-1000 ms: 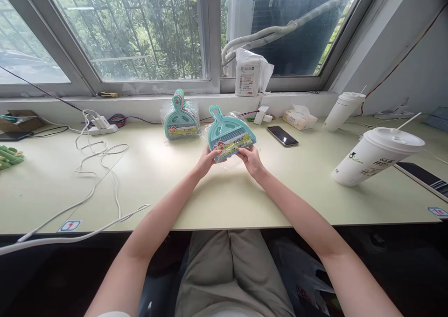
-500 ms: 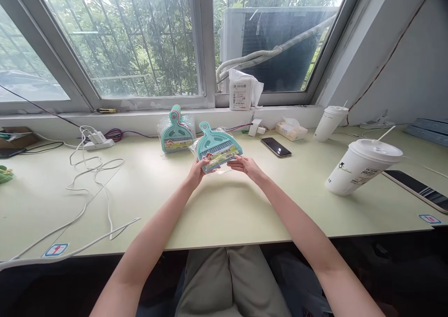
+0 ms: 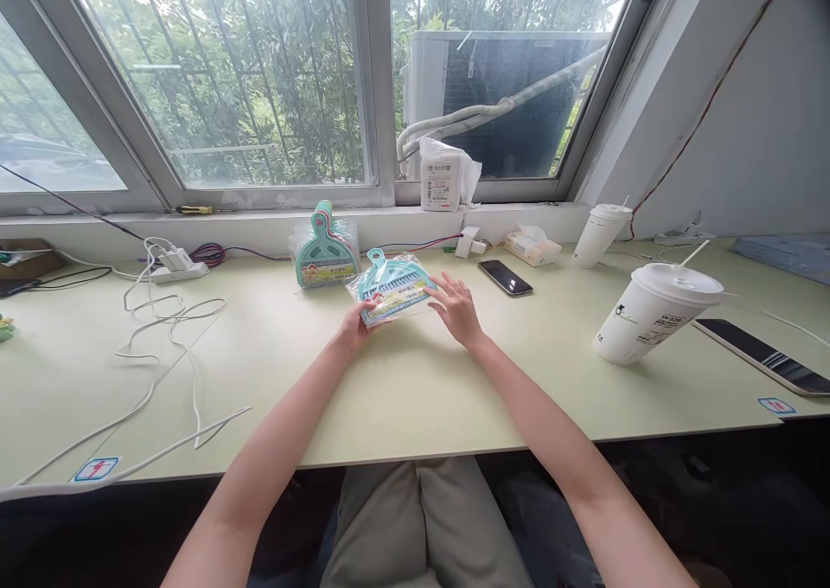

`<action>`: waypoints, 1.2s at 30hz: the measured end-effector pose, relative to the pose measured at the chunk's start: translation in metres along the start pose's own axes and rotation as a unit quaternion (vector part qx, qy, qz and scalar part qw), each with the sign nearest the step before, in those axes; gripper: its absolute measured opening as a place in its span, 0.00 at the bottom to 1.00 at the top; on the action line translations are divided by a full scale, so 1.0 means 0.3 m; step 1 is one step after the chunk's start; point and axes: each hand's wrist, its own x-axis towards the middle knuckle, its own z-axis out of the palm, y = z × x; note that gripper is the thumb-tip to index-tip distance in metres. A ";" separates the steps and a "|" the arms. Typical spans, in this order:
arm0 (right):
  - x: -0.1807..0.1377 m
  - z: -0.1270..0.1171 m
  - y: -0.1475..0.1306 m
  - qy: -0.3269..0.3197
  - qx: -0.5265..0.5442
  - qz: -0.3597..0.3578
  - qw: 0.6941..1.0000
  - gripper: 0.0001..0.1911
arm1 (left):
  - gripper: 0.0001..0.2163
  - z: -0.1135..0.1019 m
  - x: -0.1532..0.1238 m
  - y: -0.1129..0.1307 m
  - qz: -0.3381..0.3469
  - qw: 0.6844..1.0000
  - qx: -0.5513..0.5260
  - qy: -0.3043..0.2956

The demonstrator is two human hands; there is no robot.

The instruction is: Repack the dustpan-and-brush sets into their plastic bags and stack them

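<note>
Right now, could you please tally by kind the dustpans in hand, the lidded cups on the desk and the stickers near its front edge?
Dustpan in hand: 1
Lidded cups: 2
Stickers: 2
Total: 5

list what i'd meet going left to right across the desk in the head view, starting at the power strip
White power strip → stack of wrapped dustpan-and-brush sets → held dustpan-and-brush set → right hand → black smartphone → tissue pack → farther lidded cup → nearer lidded cup → black-screened device
</note>
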 end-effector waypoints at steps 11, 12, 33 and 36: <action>0.001 0.029 0.066 0.051 0.148 0.101 0.982 0.11 | 0.20 -0.014 0.008 -0.012 -0.034 0.987 0.093 -0.123; 0.001 0.034 0.066 0.061 0.160 0.117 0.978 0.11 | 0.22 -0.012 0.005 -0.014 -0.028 0.984 0.110 -0.138; -0.003 0.097 0.147 0.087 0.410 0.364 0.832 0.27 | 0.34 0.010 -0.033 -0.032 0.057 0.952 0.220 -0.207; -0.003 0.100 0.095 0.093 0.354 0.327 0.871 0.22 | 0.24 -0.018 0.022 -0.046 0.123 0.963 0.216 -0.105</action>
